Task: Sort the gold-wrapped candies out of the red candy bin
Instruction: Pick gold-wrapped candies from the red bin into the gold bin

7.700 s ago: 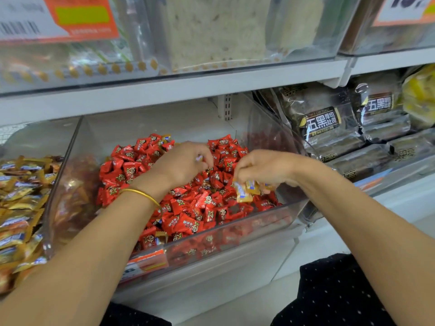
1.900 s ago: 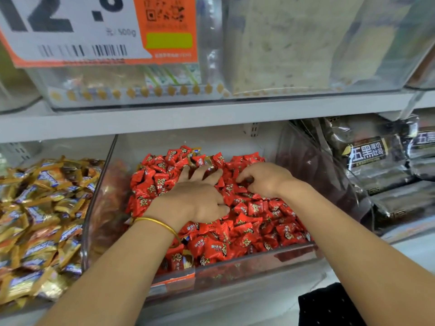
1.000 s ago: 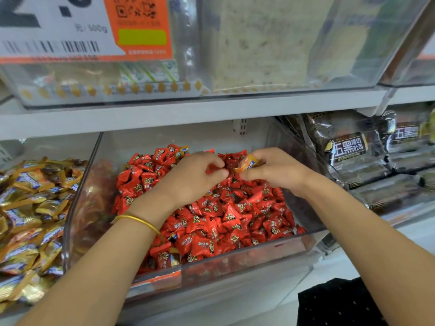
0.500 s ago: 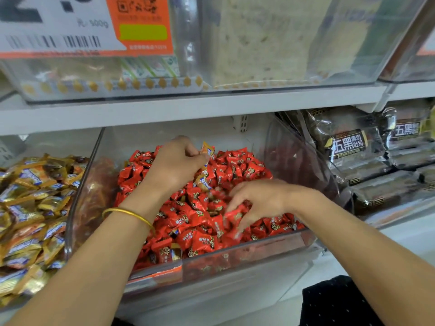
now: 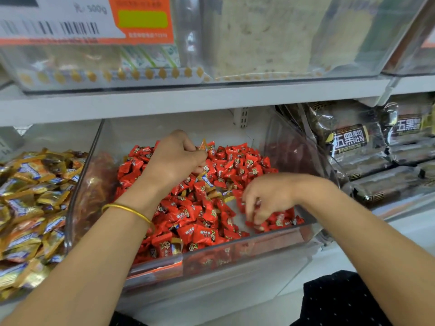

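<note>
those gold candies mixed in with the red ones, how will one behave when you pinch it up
Probably light: the left hand lifts a gold candy with just its fingertips. The crimped wrapper ends look thin, so they likely flex and crinkle. The glossy foil on another gold candy may be slippery, and it could slide under the loose red candies.

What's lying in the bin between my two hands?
In the head view, between left hand and right hand: red candies and a few gold-wrapped candies showing through.
</note>
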The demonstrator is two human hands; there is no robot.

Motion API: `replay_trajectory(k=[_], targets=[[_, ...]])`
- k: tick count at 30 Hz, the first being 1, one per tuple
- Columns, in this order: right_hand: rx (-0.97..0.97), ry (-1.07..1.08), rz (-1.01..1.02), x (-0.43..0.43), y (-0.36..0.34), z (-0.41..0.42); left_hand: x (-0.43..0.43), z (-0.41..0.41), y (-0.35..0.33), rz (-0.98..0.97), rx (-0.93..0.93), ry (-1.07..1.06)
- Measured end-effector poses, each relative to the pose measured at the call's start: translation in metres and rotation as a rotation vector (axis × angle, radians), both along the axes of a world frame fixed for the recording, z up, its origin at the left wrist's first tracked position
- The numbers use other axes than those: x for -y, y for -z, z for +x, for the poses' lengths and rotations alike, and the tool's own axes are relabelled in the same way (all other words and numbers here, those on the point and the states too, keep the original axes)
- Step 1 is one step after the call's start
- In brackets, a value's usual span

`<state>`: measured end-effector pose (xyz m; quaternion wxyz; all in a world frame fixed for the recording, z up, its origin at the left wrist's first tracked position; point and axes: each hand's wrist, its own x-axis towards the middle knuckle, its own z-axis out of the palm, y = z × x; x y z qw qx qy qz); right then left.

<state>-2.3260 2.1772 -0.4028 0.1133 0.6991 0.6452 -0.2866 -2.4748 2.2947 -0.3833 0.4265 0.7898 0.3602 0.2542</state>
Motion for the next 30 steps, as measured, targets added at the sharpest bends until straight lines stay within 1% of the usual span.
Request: replay_trajectory(k=[2, 3, 5, 7, 9, 11, 14, 15, 17, 20, 22, 23, 24, 26, 27, 28, 30], targets=[[0.001, 0.114, -0.017, 0.008, -0.014, 0.016, -0.003, 0.0, 0.002, -0.028, 0.016, -0.007], [-0.043, 0.179, 0.025, 0.012, -0.02, 0.021, -0.005, 0.001, 0.003, -0.039, 0.021, -0.006], [-0.171, 0.278, 0.237, 0.013, -0.025, 0.022, -0.006, 0.002, 0.005, -0.066, 0.032, 0.002], [-0.265, 0.307, 0.436, 0.002, -0.022, 0.012, -0.007, 0.004, 0.006, -0.084, 0.024, 0.014], [-0.267, 0.273, 0.47, -0.014, -0.01, 0.001, -0.007, 0.005, 0.006, -0.085, 0.008, 0.021], [-0.159, 0.207, 0.404, -0.028, 0.004, -0.004, -0.007, 0.003, 0.007, -0.082, 0.008, 0.026], [0.216, 0.132, 0.287, -0.035, 0.018, -0.003, -0.008, 0.001, 0.008, -0.077, 0.017, 0.036], [0.303, 0.127, 0.275, -0.035, 0.019, -0.003, -0.008, 0.0, 0.008, -0.087, 0.026, 0.041], [0.379, 0.105, 0.279, -0.035, 0.021, -0.005, -0.007, 0.0, 0.007, -0.132, 0.043, 0.045], [0.401, 0.052, 0.285, -0.037, 0.027, -0.012, -0.003, 0.002, 0.006, -0.201, 0.072, 0.058], [0.309, 0.078, 0.284, -0.035, 0.026, -0.011, 0.0, 0.002, 0.007, -0.251, 0.075, 0.09], [0.188, 0.158, 0.313, -0.033, 0.024, -0.007, 0.0, 0.002, 0.007, -0.281, 0.073, 0.102], [0.009, 0.287, 0.365, -0.03, 0.019, -0.003, 0.001, 0.002, 0.007, -0.308, 0.065, 0.106], [-0.422, 0.576, 0.508, -0.023, 0.004, 0.002, 0.002, 0.005, 0.007, -0.377, 0.053, 0.096], [-0.584, 0.669, 0.557, -0.02, -0.002, 0.002, 0.003, 0.007, 0.006, -0.453, 0.067, 0.082], [-0.688, 0.709, 0.592, -0.018, -0.007, -0.001, 0.005, 0.009, 0.006, -0.57, 0.092, 0.071], [-0.76, 0.676, 0.652, -0.018, -0.014, -0.011, 0.009, 0.012, 0.003, -0.848, 0.154, 0.094]])
